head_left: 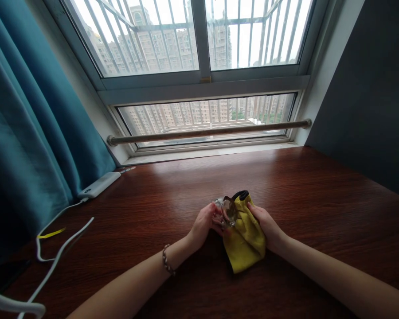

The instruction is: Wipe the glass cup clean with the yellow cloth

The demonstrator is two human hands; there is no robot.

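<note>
Yellow cloth (244, 243) with a dark edge at its top is gripped by the right hand (266, 225), the thumb lying over its face and the other fingers mostly hidden behind it. The left hand (204, 223) is closed on a clear glass object (229, 211), which sits between the two hands with its round rim overlapping the cloth's near side; its full shape is partly hidden. A beaded bracelet (167, 260) circles the wrist behind the left hand. Beneath both hands spreads the reddish-brown counter (319, 199). Well to the left of the left hand, a white plastic block (101, 184) and a white cable (60, 253) lie near a blue curtain (43, 110). Beyond both hands, a rod (213, 132) crosses before the window (199, 91).
</note>
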